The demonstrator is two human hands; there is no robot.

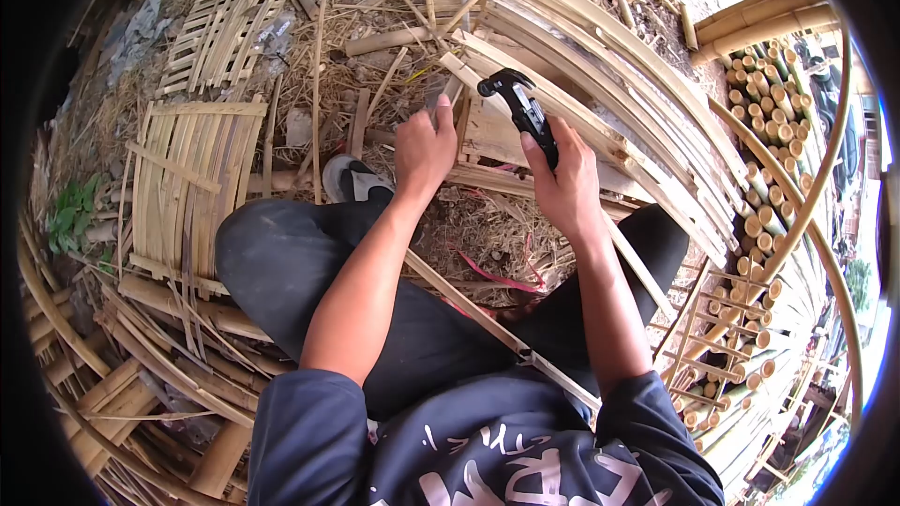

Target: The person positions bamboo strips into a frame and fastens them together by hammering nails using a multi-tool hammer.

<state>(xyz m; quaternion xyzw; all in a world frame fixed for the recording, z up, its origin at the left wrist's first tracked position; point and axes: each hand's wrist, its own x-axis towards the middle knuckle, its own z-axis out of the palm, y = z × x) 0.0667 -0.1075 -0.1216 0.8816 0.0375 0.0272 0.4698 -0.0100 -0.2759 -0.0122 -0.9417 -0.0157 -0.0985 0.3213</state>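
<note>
My right hand (570,169) is wrapped round the dark handle of a claw hammer (531,112), which looks like a folding multi-tool type. Its black head points up and to the left, above a long bamboo slat (553,98). To the left, my left hand (427,145) is closed with the thumb up, close to the slats' near end. Whatever its curled fingers hold, if anything, is hidden. Across my lap lies a narrow bamboo strip (469,307), touched by neither hand. Several long slats (637,66) lie side by side beyond the hammer.
Woven bamboo panels (192,183) lie at the left, another slatted panel (230,28) farther back. Cut bamboo poles (764,103) are stacked at the right. Pink ribbon (497,276) and straw cover the ground between my legs. My shoe (352,180) is beside the left hand.
</note>
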